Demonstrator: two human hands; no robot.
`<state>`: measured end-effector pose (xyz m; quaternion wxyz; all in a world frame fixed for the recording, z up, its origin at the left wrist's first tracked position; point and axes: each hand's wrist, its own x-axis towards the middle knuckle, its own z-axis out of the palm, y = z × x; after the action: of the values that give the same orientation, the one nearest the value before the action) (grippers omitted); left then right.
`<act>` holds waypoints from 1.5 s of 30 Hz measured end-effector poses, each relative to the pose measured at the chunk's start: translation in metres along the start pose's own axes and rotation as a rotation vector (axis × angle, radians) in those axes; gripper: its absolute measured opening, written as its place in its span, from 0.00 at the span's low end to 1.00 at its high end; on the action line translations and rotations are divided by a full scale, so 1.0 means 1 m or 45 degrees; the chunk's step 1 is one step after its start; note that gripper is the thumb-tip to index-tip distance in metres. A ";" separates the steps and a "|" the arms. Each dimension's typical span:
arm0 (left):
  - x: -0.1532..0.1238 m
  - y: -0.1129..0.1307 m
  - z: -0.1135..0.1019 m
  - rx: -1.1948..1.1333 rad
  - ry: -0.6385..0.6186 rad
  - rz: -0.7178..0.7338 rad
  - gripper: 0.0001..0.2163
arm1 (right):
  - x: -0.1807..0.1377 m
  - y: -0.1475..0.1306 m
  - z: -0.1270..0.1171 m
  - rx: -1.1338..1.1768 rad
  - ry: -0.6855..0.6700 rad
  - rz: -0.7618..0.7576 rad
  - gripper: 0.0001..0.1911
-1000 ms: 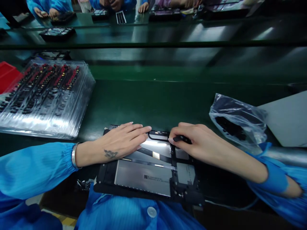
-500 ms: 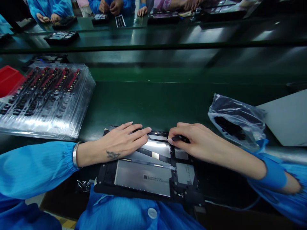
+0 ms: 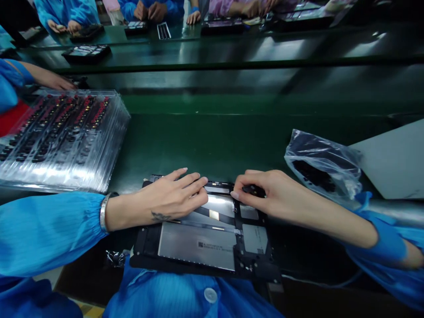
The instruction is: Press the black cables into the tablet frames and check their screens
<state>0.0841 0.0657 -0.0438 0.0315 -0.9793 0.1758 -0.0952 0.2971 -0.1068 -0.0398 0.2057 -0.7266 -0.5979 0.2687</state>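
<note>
A black tablet frame [image 3: 198, 243] with silver panels lies open-side up at the near edge of the green bench. My left hand [image 3: 172, 196] rests flat on its upper left part, fingers stretched out toward the top edge. My right hand [image 3: 265, 192] is curled over the top middle of the frame, fingers closed round a small black part [image 3: 253, 190] pressed against the frame. Both arms wear blue sleeves, and a silver bracelet [image 3: 103, 213] sits on the left wrist.
A stack of clear blister trays [image 3: 62, 137] with small red and black parts stands at the left. A clear bag of black parts [image 3: 323, 168] lies right, beside a grey sheet [image 3: 394, 163]. Another person's hand [image 3: 54, 81] reaches in at far left. Other workers sit across the belt.
Another person's arm has come into view at the far left behind the trays. My hands have hardly moved on the frame.
</note>
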 end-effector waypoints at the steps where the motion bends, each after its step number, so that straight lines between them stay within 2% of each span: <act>1: 0.000 -0.001 0.001 -0.003 0.010 0.003 0.11 | -0.001 0.001 0.000 0.014 0.013 0.009 0.15; 6: -0.008 -0.013 0.009 -0.127 -0.025 0.013 0.16 | -0.006 0.005 0.002 0.029 0.050 0.017 0.14; 12: -0.016 -0.022 0.015 -0.316 -0.078 -0.033 0.20 | -0.008 -0.002 0.004 -0.111 0.037 0.054 0.11; 18: -0.017 -0.026 0.013 -0.310 -0.090 0.017 0.20 | -0.004 -0.011 0.001 -0.223 -0.046 0.129 0.08; 27: -0.016 -0.025 0.010 -0.120 -0.105 0.078 0.19 | -0.001 -0.014 -0.001 -0.290 -0.100 0.180 0.08; 45: -0.013 -0.025 0.005 -0.006 -0.073 0.129 0.19 | 0.001 -0.012 0.002 -0.384 -0.109 0.109 0.07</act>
<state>0.0813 0.0935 -0.0490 0.0390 -0.9715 0.2244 -0.0649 0.2871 -0.1031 -0.0340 0.0568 -0.7619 -0.6083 0.2151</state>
